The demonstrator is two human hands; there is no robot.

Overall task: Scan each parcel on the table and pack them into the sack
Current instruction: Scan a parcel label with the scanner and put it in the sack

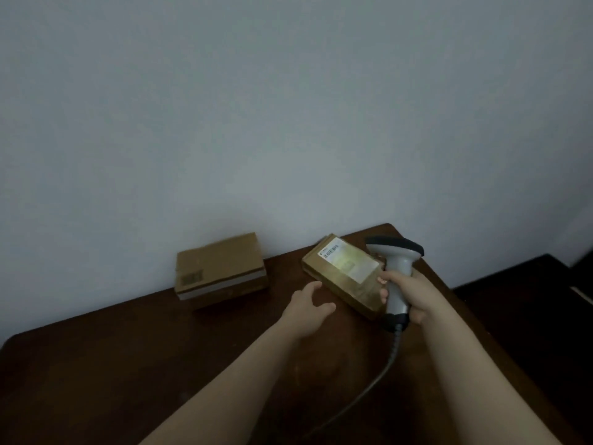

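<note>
Dark worktop (pixel 128 364). Right hand (pixel 414 297): fingers curled round handle of grey scanner (pixel 398 263), close beside labelled parcel (pixel 345 274) on worktop. Left hand (pixel 309 311): fingers loosely open, just beside that parcel. Second parcel (pixel 221 271): farther left, lies flat against wall (pixel 288 123).

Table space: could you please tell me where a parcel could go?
Bare: the near left of the table, before the left parcel, and the gap between parcels. Crowded: the right, with labelled parcel, scanner, cable, left hand and right hand.
</note>
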